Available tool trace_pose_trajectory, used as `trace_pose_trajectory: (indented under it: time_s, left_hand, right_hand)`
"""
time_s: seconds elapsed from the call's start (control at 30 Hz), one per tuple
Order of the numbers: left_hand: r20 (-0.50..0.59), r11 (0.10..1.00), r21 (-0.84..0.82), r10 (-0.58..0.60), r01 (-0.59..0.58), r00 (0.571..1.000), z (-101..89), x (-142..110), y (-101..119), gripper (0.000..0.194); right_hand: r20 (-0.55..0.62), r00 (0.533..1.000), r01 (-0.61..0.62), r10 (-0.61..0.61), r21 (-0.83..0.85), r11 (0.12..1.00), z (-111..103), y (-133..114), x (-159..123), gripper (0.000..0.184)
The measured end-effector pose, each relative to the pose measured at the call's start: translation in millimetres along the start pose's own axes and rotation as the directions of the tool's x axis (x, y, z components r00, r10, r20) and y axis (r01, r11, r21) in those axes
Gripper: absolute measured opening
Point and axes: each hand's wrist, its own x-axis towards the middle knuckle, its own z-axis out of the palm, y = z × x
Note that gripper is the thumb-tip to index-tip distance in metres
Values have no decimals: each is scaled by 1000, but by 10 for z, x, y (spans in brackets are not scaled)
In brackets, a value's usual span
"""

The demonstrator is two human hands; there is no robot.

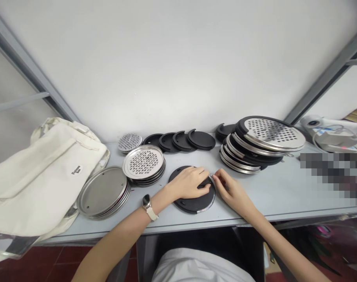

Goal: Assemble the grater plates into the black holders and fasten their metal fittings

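A round black disc [192,204] with a silvery metal edge showing along its right side lies flat on the grey table in front of me. My left hand [190,183] rests palm down across its top, thumb and fingers apart. My right hand [229,190] is at the disc's right edge, thumb and forefinger pinched on a small metal loop [212,176]. Just left of the disc is a stack of round metal grater plates [143,162]. To the right rises a taller pile topped by a large grater plate [274,133] in a black rim.
Plain metal discs [104,192] are stacked at the left, beside a cream bag [46,168]. Several black round holders [202,140] overlap along the wall, near small grater plates [129,142]. Grey metal posts [328,66] flank the table; wrapped items [337,137] lie far right.
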Motion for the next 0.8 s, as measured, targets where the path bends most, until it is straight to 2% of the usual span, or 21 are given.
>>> trace_pose_trajectory:
  time_s: [0.13,0.8]
  left_hand:
    - [-12,1000,4,9,-9,1000,13,2,-4,14]
    - [-31,1000,19,14,-13,999,21,-3,-12,14]
  right_hand:
    - [74,997,-8,11,-36,999,23,17,-7,19]
    - [107,994,-5,20,-141,990,37,72,1,25]
